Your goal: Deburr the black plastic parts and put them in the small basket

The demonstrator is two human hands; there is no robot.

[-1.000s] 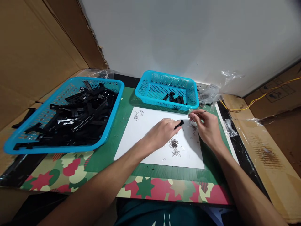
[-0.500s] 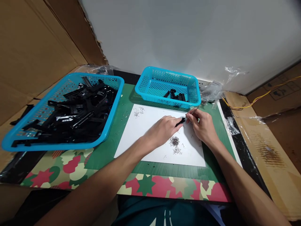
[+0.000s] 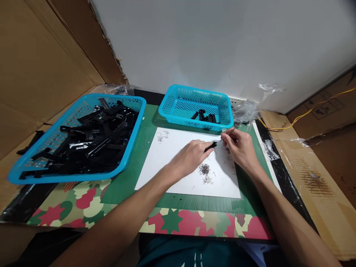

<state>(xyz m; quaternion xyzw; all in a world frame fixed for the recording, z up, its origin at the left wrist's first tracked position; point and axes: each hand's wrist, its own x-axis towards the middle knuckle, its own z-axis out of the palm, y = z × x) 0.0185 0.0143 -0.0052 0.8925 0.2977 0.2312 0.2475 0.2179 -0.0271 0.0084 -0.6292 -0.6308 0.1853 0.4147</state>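
Note:
My left hand (image 3: 191,155) rests on a white sheet (image 3: 167,163) and pinches a small black plastic part (image 3: 210,146) whose end sticks out toward the right. My right hand (image 3: 240,147) is closed on a thin metal tool (image 3: 230,131), its tip close to the black part. A heap of tiny metal springs (image 3: 205,170) lies on the sheet just below both hands, with more scattered springs (image 3: 162,136) at the sheet's far left corner.
A large blue basket (image 3: 130,148) full of black plastic parts sits at the left. A small blue basket (image 3: 178,107) with a few black parts stands behind the sheet. Crumpled plastic bags (image 3: 246,109) and a yellow cable (image 3: 303,116) lie at the right. Cardboard walls the left side.
My right hand moved left toward the black part in my left hand and stays close to it. The view shifted slightly; my left hand hardly moved.

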